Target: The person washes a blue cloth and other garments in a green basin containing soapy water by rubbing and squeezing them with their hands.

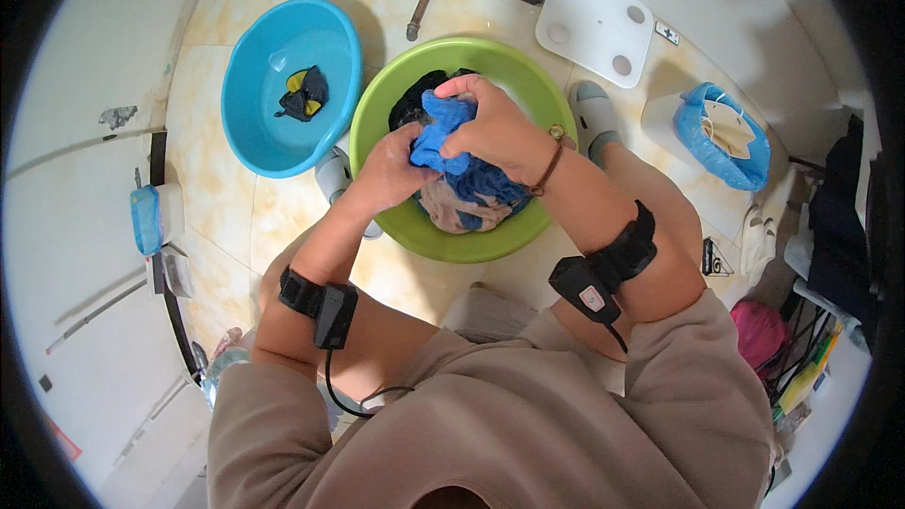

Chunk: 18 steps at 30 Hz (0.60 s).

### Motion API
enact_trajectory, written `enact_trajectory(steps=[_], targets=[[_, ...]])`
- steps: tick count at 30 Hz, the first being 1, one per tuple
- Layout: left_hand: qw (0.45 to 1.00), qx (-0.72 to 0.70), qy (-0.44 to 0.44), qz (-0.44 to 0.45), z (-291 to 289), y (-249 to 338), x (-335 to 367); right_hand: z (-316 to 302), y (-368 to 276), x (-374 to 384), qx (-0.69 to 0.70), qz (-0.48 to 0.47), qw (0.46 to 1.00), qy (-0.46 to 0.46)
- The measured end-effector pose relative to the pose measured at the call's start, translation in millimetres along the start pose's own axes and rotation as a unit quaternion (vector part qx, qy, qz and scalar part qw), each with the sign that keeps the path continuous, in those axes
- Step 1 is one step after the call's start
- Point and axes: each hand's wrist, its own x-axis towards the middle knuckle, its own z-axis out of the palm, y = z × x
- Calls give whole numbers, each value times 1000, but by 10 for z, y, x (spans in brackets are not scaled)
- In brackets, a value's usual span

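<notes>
A bunched bright blue cloth (441, 132) is gripped between both hands above the green basin (517, 247). My left hand (391, 168) closes on its lower left side. My right hand (492, 127) holds it from the right, the thumb and fingers pressed round it. Under the hands, the basin holds a heap of wet-looking laundry: a black piece (407, 106) toward the back, a beige piece (454, 209) in front and a dark blue piece (498, 187) at the right. Parts of the heap are hidden by my hands.
Left of the green basin stands a blue basin (247, 137) with a black and yellow cloth (304, 94) inside. A white scale (596, 26) lies at the back right. Farther right is a bin with a blue bag (735, 170). A metal leg (426, 0) stands behind the basin.
</notes>
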Motion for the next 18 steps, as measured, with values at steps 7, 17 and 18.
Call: enact_trajectory(steps=[7,17,18], targets=[[984,-178,-1,29,54,86,-14,-37,69,8,-28,-45,999,11],[942,-324,-29,-81,-85,374,0,-37,127,-16,11,-54,998,-20],[939,-332,-24,-86,-73,387,16,-37,132,-10,5,-62,998,-18]])
